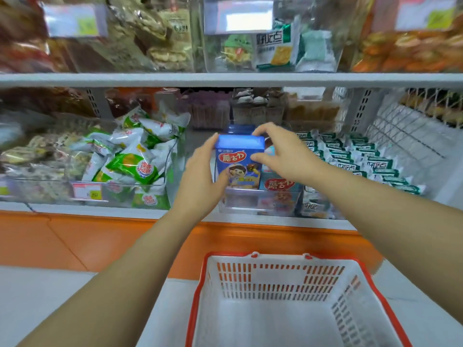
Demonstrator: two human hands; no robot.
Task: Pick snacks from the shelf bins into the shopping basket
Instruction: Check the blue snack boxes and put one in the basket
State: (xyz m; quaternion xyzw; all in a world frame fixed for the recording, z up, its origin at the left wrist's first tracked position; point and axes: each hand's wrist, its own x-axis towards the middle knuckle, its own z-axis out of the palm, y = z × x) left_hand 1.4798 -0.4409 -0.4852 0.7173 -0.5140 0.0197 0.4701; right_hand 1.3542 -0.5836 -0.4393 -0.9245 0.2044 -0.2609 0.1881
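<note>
Hands grip one blue snack box (pixel 239 161) just above the clear bin (pixel 250 201): left hand (pixel 200 181) clasps its side, right hand (pixel 280 151) pinches its top corner. One paler box (pixel 279 184) stands in that bin; one shopping basket (pixel 275 256) sits below it.

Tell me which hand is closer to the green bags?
Left. The left hand grips the blue box on its left, just right of the green bags; the right hand grips its right side, farther off.

Blurred price labels (pixel 238 17) above, orange plinth (pixel 75 241) over pale floor (pixel 37 296)
</note>
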